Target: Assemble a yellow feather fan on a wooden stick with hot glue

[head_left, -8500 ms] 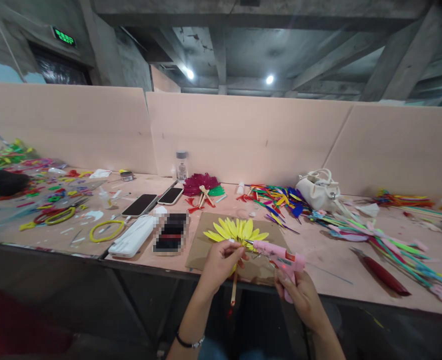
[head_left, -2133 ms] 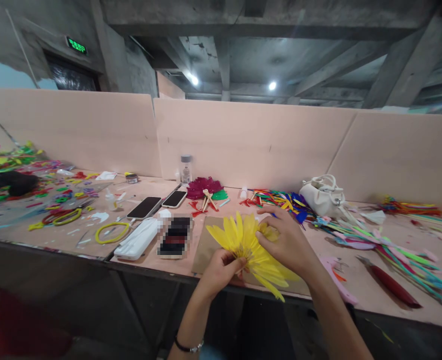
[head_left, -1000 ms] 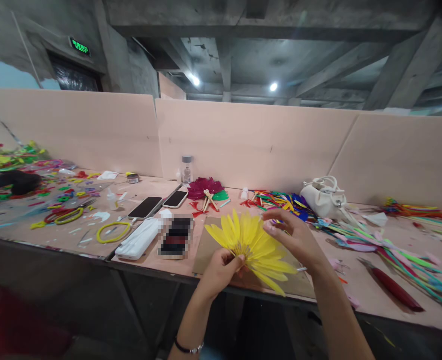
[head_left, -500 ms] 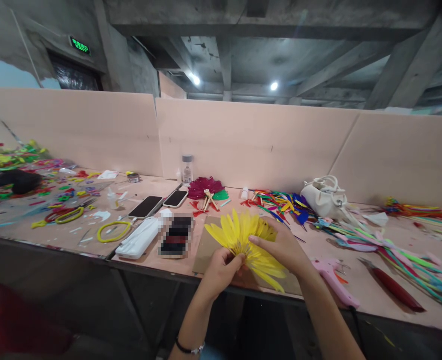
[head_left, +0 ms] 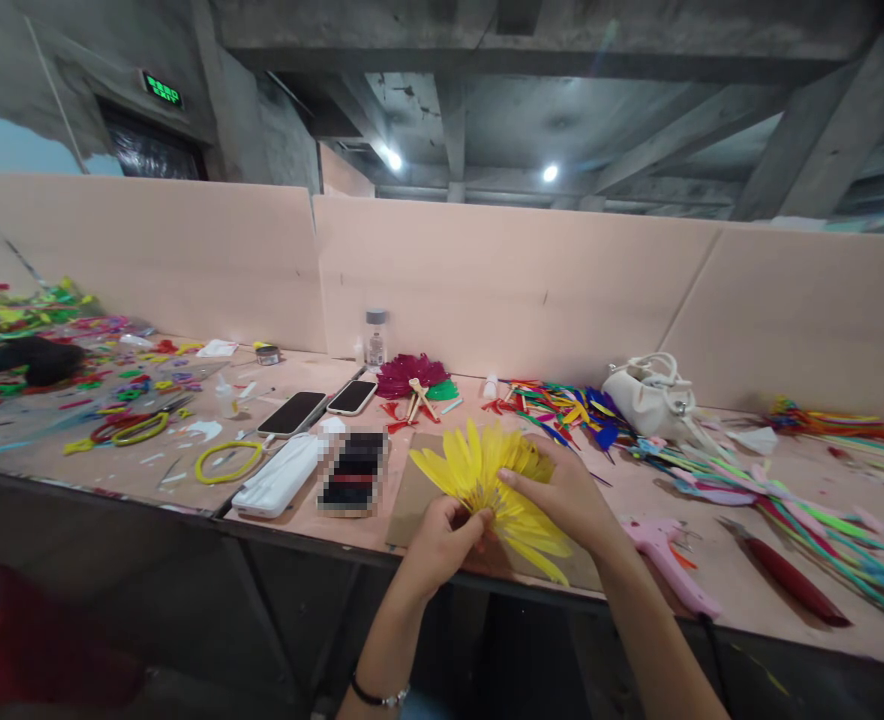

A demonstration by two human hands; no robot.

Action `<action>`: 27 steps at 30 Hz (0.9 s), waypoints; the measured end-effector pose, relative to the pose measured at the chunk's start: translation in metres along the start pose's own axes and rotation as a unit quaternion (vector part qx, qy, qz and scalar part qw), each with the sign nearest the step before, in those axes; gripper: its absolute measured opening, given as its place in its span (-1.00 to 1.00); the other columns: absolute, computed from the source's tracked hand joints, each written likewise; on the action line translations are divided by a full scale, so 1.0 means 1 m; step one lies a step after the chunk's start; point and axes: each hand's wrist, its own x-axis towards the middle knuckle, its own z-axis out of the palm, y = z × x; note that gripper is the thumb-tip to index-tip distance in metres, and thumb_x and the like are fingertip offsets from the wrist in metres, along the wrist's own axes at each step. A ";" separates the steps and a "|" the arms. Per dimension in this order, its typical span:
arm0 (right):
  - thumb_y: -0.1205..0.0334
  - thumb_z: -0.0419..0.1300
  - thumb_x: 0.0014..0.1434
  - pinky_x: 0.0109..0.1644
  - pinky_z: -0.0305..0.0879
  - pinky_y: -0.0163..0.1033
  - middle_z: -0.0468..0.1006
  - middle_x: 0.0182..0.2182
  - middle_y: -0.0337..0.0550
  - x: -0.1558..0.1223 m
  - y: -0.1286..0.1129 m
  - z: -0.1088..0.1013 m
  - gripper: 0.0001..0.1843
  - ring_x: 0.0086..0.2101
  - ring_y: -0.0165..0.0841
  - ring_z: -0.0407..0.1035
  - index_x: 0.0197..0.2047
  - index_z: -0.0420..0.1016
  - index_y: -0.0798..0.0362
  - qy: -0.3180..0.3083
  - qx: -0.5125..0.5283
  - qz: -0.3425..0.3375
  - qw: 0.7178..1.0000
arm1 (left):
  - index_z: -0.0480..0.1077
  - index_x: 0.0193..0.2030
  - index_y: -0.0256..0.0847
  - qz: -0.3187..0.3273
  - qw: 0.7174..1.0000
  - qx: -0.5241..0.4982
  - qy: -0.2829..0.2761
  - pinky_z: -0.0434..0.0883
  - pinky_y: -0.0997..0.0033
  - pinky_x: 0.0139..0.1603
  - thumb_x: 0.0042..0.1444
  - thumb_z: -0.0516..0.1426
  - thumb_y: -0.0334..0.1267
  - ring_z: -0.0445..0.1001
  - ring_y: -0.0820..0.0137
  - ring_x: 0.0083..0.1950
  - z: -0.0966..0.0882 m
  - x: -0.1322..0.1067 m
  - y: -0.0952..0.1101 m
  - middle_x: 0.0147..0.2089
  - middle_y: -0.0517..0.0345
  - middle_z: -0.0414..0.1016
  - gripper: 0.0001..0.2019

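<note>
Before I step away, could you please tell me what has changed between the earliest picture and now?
The right grip has let go of the pink glue gun, which moved rightward and now lies on the table. That grip is now on the yellow petals, at their right side. The left grip still pinches their base; the white handbag and red-handled tool stayed put.
</note>
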 end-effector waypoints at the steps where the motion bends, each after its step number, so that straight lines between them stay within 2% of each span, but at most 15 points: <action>1: 0.00 0.34 0.12 0.15 0.28 0.01 0.58 0.01 -0.12 0.000 -0.001 0.000 -0.55 0.02 -0.10 0.43 0.05 0.53 -0.02 0.000 -0.003 0.003 1.000 | 0.45 -0.51 -0.28 0.000 1.000 0.002 0.002 0.29 0.51 -0.47 0.03 0.26 0.01 0.42 0.44 -0.50 0.000 0.000 0.000 -0.53 0.12 0.53 -0.65; 4: -0.01 0.33 0.13 0.12 0.29 0.00 0.59 0.00 -0.13 -0.001 -0.003 0.000 -0.57 0.01 -0.10 0.44 0.03 0.53 -0.03 -0.002 -0.010 0.008 1.000 | 0.47 -0.52 -0.30 -0.005 1.000 -0.005 -0.006 0.29 0.51 -0.48 0.04 0.28 0.01 0.41 0.45 -0.50 0.000 0.000 -0.001 -0.53 0.12 0.52 -0.63; 10: -0.04 0.31 0.10 0.08 0.30 0.02 0.60 -0.05 -0.06 -0.002 -0.007 -0.003 -0.57 -0.04 -0.06 0.45 -0.03 0.54 0.03 0.010 -0.006 0.014 1.000 | 0.54 -0.29 -0.30 -0.020 0.996 -0.084 -0.032 0.40 0.48 -0.40 -0.10 0.41 -0.03 0.47 0.40 -0.41 0.001 -0.003 -0.003 -0.44 0.18 0.54 -0.62; 13: -0.07 0.31 0.09 0.09 0.30 0.04 0.59 -0.03 -0.01 -0.001 -0.008 -0.004 -0.53 -0.03 -0.03 0.44 -0.03 0.53 0.05 0.013 -0.003 0.020 1.000 | 0.54 -0.35 -0.29 -0.012 0.996 -0.077 -0.031 0.41 0.45 -0.37 -0.06 0.39 0.05 0.49 0.38 -0.40 0.001 -0.003 -0.003 -0.45 0.14 0.55 -0.60; 16: -0.07 0.32 0.09 0.11 0.29 0.05 0.58 0.00 0.01 -0.002 -0.007 -0.003 -0.51 0.00 -0.01 0.44 0.00 0.52 0.05 0.014 -0.009 0.020 1.000 | 0.50 -0.47 -0.28 -0.012 0.998 -0.060 -0.007 0.37 0.45 -0.43 -0.07 0.36 0.17 0.47 0.37 -0.47 0.001 -0.001 -0.002 -0.52 0.12 0.52 -0.53; 20: -0.05 0.31 0.12 0.12 0.29 0.04 0.57 0.03 -0.04 -0.004 -0.007 -0.001 -0.55 0.02 -0.02 0.43 0.02 0.53 -0.01 0.011 -0.019 0.010 1.000 | 0.46 -0.55 -0.27 0.000 0.999 -0.041 0.006 0.32 0.48 -0.43 -0.06 0.36 0.15 0.44 0.40 -0.48 0.001 0.000 -0.001 -0.56 0.14 0.51 -0.53; 24: 0.01 0.24 0.18 -0.01 0.32 -0.06 0.61 -0.11 -0.13 -0.001 -0.010 -0.004 -0.72 -0.10 -0.11 0.46 -0.12 0.55 -0.02 0.004 0.003 -0.004 1.000 | 0.45 -0.56 -0.27 0.003 0.999 -0.037 -0.004 0.31 0.48 -0.44 -0.05 0.35 0.16 0.42 0.42 -0.49 0.000 -0.001 0.000 -0.56 0.14 0.50 -0.52; 27: 0.03 0.24 0.18 -0.16 0.31 -0.15 0.58 -0.26 -0.17 0.004 -0.011 -0.008 -0.76 -0.26 -0.20 0.44 -0.21 0.54 0.01 0.011 0.039 -0.011 0.999 | 0.47 -0.53 -0.29 0.002 0.999 -0.041 -0.010 0.31 0.48 -0.44 -0.03 0.33 0.16 0.43 0.41 -0.48 0.000 0.000 -0.001 -0.54 0.12 0.51 -0.52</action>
